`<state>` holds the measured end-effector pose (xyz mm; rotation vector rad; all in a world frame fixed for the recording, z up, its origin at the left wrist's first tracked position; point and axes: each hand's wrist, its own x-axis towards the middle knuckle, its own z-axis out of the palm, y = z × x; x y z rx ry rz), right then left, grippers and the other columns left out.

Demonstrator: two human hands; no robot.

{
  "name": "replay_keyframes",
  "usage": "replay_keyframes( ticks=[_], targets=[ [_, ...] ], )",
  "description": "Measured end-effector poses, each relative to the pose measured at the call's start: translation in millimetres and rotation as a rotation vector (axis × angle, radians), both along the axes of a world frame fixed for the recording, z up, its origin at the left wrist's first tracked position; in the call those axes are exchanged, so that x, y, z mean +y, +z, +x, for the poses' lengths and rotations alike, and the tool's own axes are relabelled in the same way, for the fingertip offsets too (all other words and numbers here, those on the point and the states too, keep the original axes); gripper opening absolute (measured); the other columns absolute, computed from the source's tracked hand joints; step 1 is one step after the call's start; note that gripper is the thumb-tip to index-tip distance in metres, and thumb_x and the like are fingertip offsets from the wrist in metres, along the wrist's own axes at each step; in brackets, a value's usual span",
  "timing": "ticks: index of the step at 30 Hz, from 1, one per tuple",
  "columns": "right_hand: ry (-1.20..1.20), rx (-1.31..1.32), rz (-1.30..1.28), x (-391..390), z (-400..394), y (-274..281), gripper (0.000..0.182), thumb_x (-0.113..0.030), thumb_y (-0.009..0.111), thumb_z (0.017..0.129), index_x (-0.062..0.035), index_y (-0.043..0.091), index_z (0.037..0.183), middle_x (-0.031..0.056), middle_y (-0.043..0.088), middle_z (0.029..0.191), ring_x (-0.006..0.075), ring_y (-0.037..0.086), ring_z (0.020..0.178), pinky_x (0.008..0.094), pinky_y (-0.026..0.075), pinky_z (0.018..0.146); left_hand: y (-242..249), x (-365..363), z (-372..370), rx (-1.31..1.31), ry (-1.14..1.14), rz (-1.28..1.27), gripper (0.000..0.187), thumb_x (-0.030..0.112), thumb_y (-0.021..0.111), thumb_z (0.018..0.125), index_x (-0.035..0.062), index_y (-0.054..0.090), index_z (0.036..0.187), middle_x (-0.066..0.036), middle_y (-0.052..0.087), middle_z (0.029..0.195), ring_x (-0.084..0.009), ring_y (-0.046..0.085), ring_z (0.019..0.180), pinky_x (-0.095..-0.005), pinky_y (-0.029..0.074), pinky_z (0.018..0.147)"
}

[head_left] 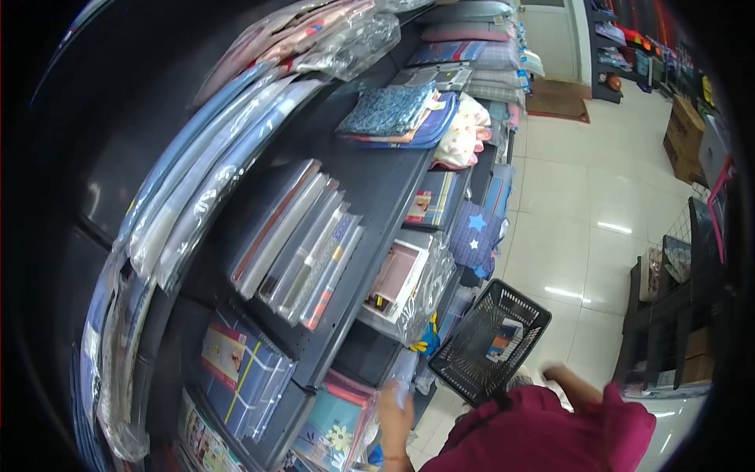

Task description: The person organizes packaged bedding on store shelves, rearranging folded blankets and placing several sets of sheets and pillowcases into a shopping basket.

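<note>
My left hand (395, 413) is at the lower shelf's front edge, its fingers around the end of a pale plastic-wrapped package (403, 368). Right beside that hand are clear-wrapped packs in teal and pink, one a teal pack with flowers (326, 433). My right hand (560, 373) is smeared by motion and hangs off to the right, near the rim of a black plastic basket (464, 344). Inside the basket lies a small pack with a printed label (503, 341). The basket stands tilted in view on the floor, close in front of my body.
Dark metal shelves (358, 259) on the left carry folded bedding in plastic, towels and pillows (487, 59). A pale tiled floor (550, 181) runs to a doormat (557, 98) and a door. On the right are a black rack (668, 315) and a cardboard box (683, 135).
</note>
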<state>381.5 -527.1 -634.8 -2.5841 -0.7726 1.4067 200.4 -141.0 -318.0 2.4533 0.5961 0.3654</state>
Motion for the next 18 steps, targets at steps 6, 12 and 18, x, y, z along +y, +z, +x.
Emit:
replay_keyframes(
  ticks=[6,12,18],
  targets=[
    [-0.148,0.508,-0.267,-197.9,-162.3,-32.5,0.029,-0.030,0.062,0.080,-0.0095,0.069,0.099,0.0090,0.069,0.100,0.0254,0.064,0.093,0.0407,0.050,0.080,-148.7,13.9,-59.3,0.956,-0.272,-0.114,0.054,0.038,0.054,0.088,-0.0015,0.047,0.125,-0.027,0.055,0.117,-0.0435,0.055,0.107,-0.0492,0.044,0.091],
    [-0.685,-0.145,0.171,-129.3,-104.2,-69.8,0.032,-0.036,0.059,0.079,-0.0078,0.070,0.088,0.0148,0.068,0.080,0.0294,0.065,0.078,0.0400,0.051,0.073,-33.6,-3.1,74.0,0.491,-0.385,0.186,0.049,0.033,0.056,0.088,0.0034,0.048,0.126,-0.020,0.059,0.108,-0.0387,0.060,0.095,-0.0488,0.046,0.081],
    [-0.833,0.144,0.731,-45.4,-50.7,99.8,0.027,-0.016,0.051,0.088,-0.0004,0.063,0.107,0.0131,0.068,0.087,0.0185,0.066,0.079,0.0305,0.052,0.076,-42.1,-50.9,114.7,0.265,-0.597,0.190,0.048,0.031,0.057,0.087,0.0034,0.049,0.125,-0.018,0.060,0.108,-0.0369,0.059,0.095,-0.0476,0.045,0.083]
  ],
)
